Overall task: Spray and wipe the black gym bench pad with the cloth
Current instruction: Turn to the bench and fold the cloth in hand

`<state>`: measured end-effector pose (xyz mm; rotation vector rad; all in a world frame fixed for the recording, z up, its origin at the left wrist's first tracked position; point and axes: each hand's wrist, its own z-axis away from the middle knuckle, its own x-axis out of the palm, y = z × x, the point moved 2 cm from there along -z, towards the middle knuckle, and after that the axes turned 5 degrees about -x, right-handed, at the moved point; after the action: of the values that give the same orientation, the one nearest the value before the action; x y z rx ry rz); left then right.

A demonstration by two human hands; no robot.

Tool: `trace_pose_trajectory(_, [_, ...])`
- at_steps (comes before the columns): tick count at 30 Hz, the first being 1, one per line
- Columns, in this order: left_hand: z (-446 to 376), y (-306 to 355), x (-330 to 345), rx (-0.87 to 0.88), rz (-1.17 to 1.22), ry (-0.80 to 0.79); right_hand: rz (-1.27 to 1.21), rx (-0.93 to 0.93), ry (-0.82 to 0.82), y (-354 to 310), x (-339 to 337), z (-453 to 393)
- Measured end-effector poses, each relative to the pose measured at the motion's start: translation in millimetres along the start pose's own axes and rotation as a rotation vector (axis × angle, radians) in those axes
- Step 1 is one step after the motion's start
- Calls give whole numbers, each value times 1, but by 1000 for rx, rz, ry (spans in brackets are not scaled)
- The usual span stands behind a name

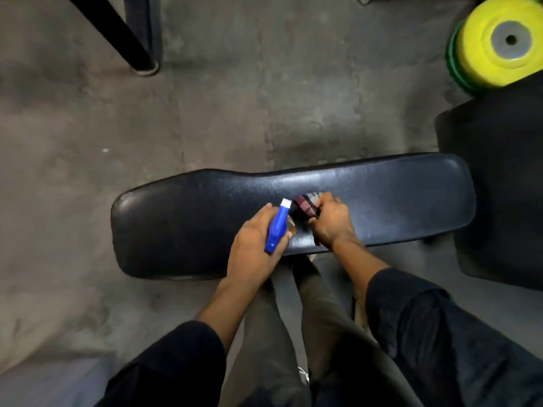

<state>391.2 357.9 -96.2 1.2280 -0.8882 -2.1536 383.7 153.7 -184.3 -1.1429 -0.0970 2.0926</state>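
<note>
While left hand (252, 245) grips spray bottle (277, 226), right hand (330, 223) clutches cloth (307, 205) (bench pad (188, 218)) — yellow plate (499, 39) far right.

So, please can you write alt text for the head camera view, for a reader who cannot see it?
Seen from above, a person's left hand holds a blue spray bottle while the right hand presses a dark cloth on a black gym bench pad. Yellow and green weight plates lie on the grey floor beyond.
</note>
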Motion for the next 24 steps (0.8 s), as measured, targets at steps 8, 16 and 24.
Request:
trace_pose_trajectory(8, [-25,-7,8,-99,-27,33,39,-78,-189,-1,35,-38])
trace_pose_trajectory(16, [-51,4,12,-159,-168,-173,-192,2,-235,14,15,-40])
trace_pose_trajectory(24, [-64,14,7,-121,-224,-234,-697,-137,-77,-3,-55,8])
